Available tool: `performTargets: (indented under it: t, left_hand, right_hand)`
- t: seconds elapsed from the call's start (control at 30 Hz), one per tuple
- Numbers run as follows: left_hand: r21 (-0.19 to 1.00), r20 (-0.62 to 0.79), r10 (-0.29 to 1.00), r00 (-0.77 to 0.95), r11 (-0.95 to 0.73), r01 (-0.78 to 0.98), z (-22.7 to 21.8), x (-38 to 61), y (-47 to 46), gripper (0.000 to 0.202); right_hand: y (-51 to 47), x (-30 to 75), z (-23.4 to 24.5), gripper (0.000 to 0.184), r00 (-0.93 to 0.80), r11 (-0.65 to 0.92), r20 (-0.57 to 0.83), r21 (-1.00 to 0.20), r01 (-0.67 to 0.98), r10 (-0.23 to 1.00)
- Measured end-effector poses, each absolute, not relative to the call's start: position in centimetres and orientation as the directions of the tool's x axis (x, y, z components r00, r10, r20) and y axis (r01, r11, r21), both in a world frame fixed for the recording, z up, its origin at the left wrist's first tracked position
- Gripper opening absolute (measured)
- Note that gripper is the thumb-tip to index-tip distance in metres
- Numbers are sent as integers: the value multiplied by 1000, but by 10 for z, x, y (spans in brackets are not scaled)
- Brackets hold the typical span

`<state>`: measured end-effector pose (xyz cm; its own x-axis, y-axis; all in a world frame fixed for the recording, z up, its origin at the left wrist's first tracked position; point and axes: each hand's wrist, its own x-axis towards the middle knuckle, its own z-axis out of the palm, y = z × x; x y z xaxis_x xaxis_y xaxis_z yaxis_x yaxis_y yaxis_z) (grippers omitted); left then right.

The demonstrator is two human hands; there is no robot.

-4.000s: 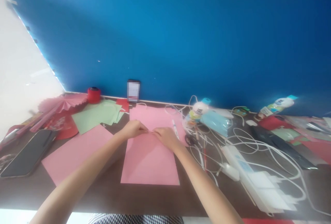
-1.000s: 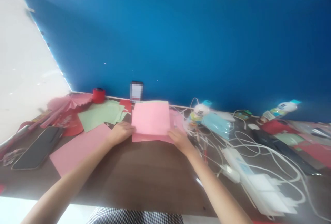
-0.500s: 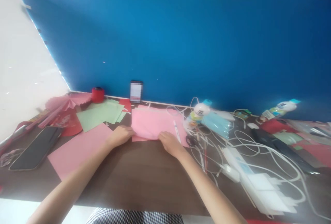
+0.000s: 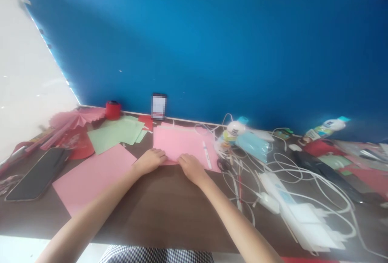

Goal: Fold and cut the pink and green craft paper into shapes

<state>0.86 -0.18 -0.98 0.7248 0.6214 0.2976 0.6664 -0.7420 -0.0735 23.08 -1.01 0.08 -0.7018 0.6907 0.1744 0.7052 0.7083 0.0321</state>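
Note:
A pink sheet of paper [image 4: 178, 141] lies in front of me over other pink sheets, its near edge under my fingers. At its near left corner, my left hand [image 4: 151, 160] is closed on the edge, fingers bent over the paper. A short distance to the right, my right hand [image 4: 190, 166] is closed on the same near edge, knuckles up. Both thumbs are hidden or too blurred to make out. A white pen [image 4: 207, 154] rests on the pink paper to the right of my right hand. Beneath my left forearm lies another pink sheet [image 4: 93, 178].
Green sheets [image 4: 117, 133], a red tape roll [image 4: 113, 110] and a dark phone [image 4: 38, 174] are on the left. A small screen [image 4: 159, 106] leans on the blue wall. Rightward lie a glue bottle [image 4: 236, 127], tangled white cables [image 4: 303, 166] and a power strip [image 4: 303, 214].
My hands have drawn closer together along the paper's near edge: the left moved right, the right moved slightly left. The view has shifted a little.

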Motion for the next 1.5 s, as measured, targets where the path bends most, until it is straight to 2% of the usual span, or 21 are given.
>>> performTargets:
  t: [0.13,0.23,0.4,0.57,0.63,0.8,1.0,1.33,1.43,1.5]
  left_hand:
    - [215,299,771,563,-629,747,-7,2,3,25]
    - [382,240,837,492,-548,744,-7,-2,6,28]
    - [422,222,876,428,-482,768,-8,-4,7,29]
    - [532,159,924,348,-377,758,-4,-3,8,27]
    - [561,114,945,307,-316,765,-1,-2,7,28]
    - [504,96,968,233,-249,827,1,0,6,29]
    - [463,109,978,179,-210,861,0,1,5,29]
    - [426,133,976,173,-214,879,0,1,4,25]
    - [363,171,967,187,-238,901,-3,0,3,25]
    - [265,250,942,222,-287,920,-5,1,1,25]
  right_hand:
    - [1,235,8,19,-667,681,140,-162,714,732]
    - [9,241,14,23,-619,629,124,-236,741,776]
    - [14,245,17,24,-570,574,85,-210,792,817]
    - [17,247,13,24,-453,432,10,-321,843,892]
    - [18,248,11,29,-452,425,-5,-330,843,892]
    - [21,248,10,36,-508,487,1,-284,826,862]
    - [23,244,12,35,-480,468,-29,-185,864,877]
    - [26,247,4,31,-564,565,42,-97,819,825]
    - [25,245,4,29,-587,588,35,-29,808,809]
    - [23,243,4,28,-592,591,38,36,806,805]
